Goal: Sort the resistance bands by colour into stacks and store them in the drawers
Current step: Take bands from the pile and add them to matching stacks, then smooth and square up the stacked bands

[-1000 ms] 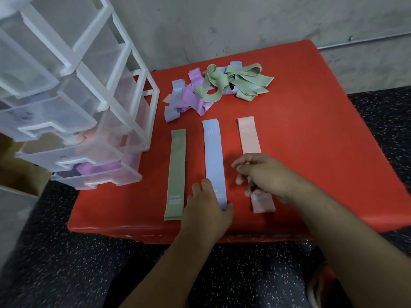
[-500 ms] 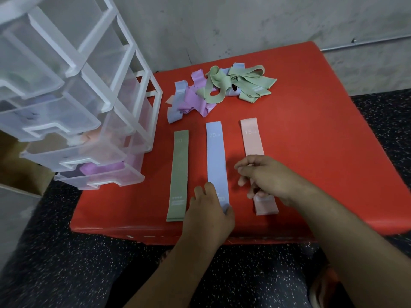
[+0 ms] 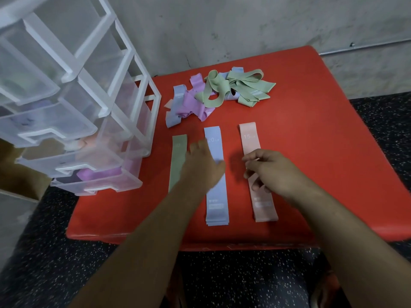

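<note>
head view | above, angled forward-down | close over red table (image 3: 333, 134) | no second view

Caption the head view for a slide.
Left hand over green band and blue stack, right hand on pink band, unsorted pile behind.

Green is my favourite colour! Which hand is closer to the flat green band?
Left. The left hand is partly over the right edge of the flat green band. The right hand is two strips away, fingers curled on the pink band.
</note>
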